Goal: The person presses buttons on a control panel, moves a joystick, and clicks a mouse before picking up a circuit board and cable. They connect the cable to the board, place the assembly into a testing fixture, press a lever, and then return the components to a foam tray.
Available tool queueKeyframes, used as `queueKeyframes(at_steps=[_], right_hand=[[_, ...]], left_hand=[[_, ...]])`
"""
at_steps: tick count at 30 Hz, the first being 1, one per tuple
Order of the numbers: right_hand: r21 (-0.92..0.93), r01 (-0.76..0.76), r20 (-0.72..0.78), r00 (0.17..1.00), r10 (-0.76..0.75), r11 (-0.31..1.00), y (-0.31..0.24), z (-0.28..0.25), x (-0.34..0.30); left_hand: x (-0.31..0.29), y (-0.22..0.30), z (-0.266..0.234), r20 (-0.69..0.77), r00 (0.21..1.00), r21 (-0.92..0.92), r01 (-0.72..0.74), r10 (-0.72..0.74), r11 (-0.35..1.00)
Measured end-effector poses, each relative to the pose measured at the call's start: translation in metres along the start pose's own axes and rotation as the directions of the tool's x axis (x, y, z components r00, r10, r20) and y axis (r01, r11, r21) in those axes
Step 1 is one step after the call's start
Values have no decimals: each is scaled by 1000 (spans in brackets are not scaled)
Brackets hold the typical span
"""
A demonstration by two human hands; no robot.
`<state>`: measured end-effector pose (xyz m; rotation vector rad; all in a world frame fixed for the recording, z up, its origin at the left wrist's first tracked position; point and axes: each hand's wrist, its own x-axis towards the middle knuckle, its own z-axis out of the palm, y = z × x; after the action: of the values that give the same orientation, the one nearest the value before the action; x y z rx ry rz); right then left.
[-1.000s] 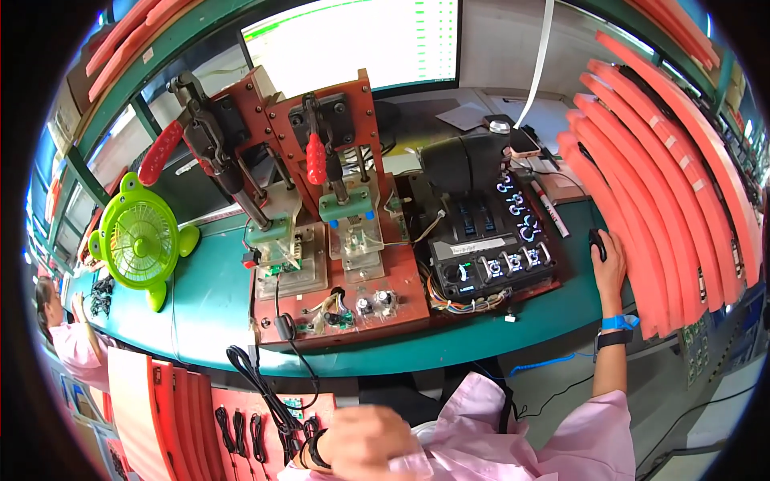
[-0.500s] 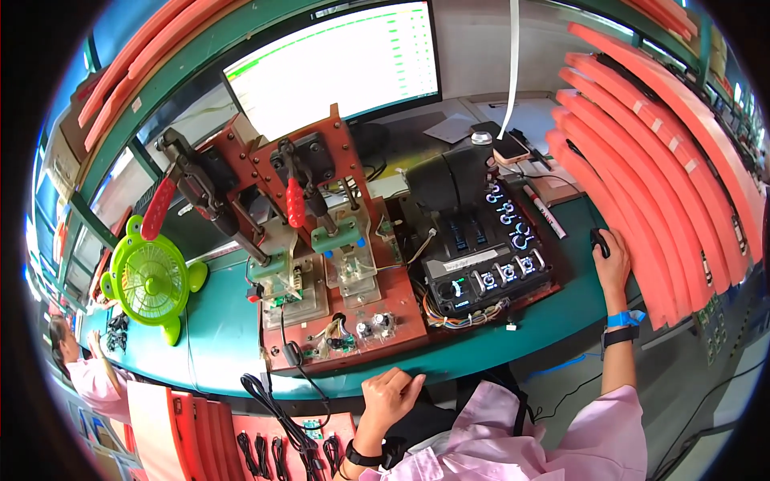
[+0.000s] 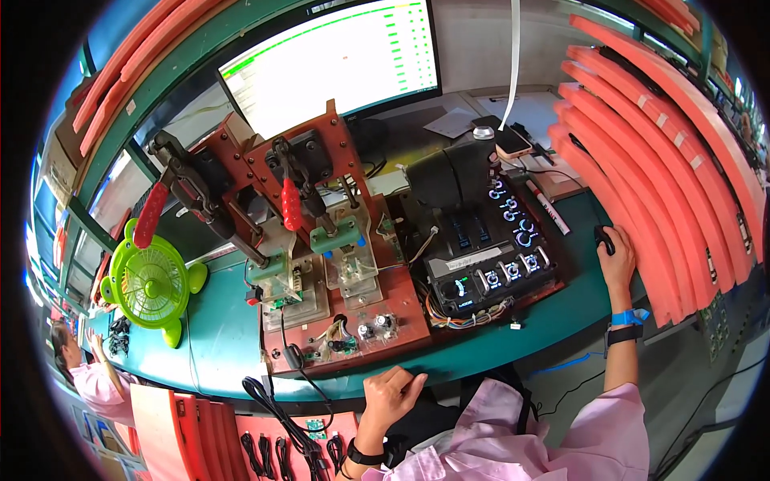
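My right hand [image 3: 618, 260] is wrapped over a black computer mouse [image 3: 605, 240] at the right end of the green worktop. My left hand [image 3: 393, 397] is loosely curled at the bench's front edge; I see nothing in its fingers. Ahead of it stands a red test fixture [image 3: 393, 301] with two toggle clamps, their red handles [image 3: 291, 204] hanging down. To the right of the fixture lies a black control panel [image 3: 489, 264] with lit knobs and loose wires along its front. The monitor [image 3: 337, 68] behind shows a white table with green marks.
A green frog-shaped fan [image 3: 152, 280] stands left of the fixture. Stacked red foam trays [image 3: 642, 168] rise beside my right hand. A marker [image 3: 548, 207] and a phone [image 3: 513, 144] lie beyond the panel. Cables [image 3: 281, 425] hang over the front edge. Another person [image 3: 96, 377] sits at far left.
The view has shifted slightly. A small reddish mark now shows on the monitor. My right hand stays on the mouse and my left hand keeps its curled pose.
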<state>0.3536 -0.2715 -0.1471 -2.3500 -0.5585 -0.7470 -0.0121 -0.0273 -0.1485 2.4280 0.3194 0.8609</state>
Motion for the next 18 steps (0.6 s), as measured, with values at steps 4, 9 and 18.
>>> queueKeyframes(at_steps=[4, 9, 18], right_hand=[[-11, -6, 18, 1000, 6, 1000, 2, 1, 1], [-28, 18, 18, 1000, -18, 999, 3, 3, 3], [-59, 163, 74, 985, -158, 985, 3, 4, 1]], left_hand=[[1, 0, 1, -2, 1000, -10, 2, -2, 1000], [5, 4, -2, 11, 999, -54, 37, -37, 998], [13, -2, -5, 2, 1000, -16, 24, -24, 1000]])
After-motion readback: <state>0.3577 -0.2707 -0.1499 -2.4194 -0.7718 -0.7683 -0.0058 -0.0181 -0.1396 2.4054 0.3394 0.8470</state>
